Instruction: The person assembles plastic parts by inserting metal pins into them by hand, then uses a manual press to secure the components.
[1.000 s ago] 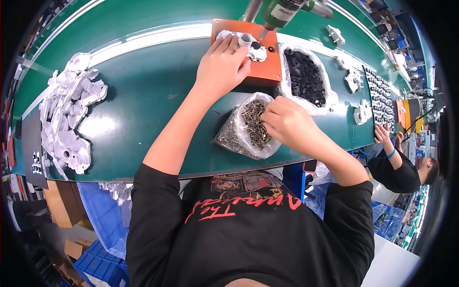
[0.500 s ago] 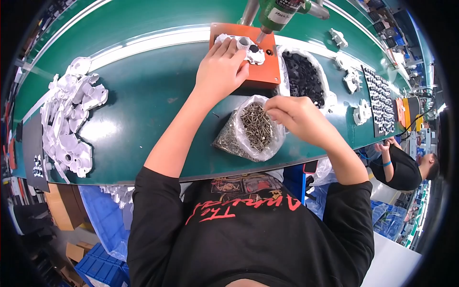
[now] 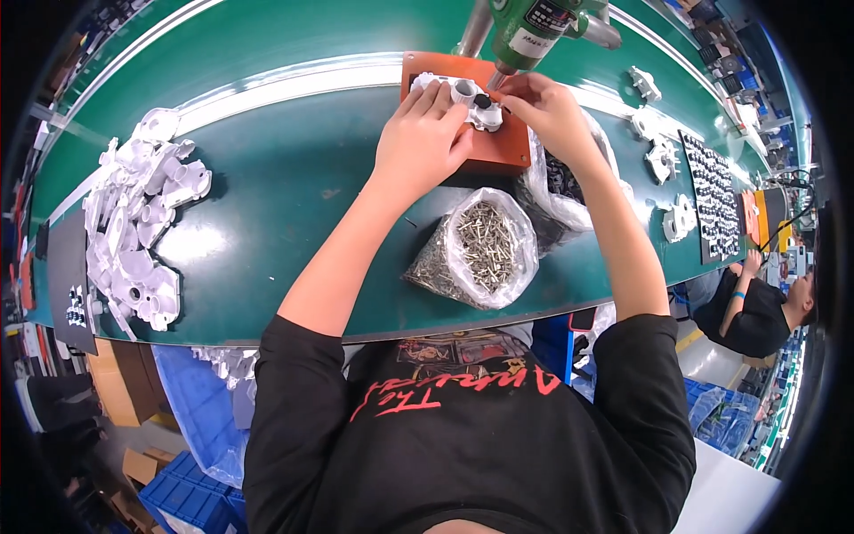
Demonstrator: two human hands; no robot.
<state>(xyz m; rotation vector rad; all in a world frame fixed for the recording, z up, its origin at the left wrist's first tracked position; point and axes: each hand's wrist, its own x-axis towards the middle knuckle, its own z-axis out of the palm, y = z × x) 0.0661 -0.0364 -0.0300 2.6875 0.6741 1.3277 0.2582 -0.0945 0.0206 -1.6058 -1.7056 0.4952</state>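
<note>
My left hand lies over a white plastic housing, its fingers bent onto the part and the thumb beside it, holding it on an orange block fixture. A round tube and a black piece show on the housing. My right hand is pinched at the tip of a green power screwdriver above the block; whatever lies between the fingertips is hidden. Nearer me stands an open clear plastic bag of metal screws.
White plastic housings are heaped at the left. A bag of black parts sits partly behind my right forearm. Several white parts and a tray of small black pieces lie at the right. Another person works farther right.
My right hand has moved from the screw bag up and away to the screwdriver tip. The left hand stays on the housing. The whole view has shifted slightly.
</note>
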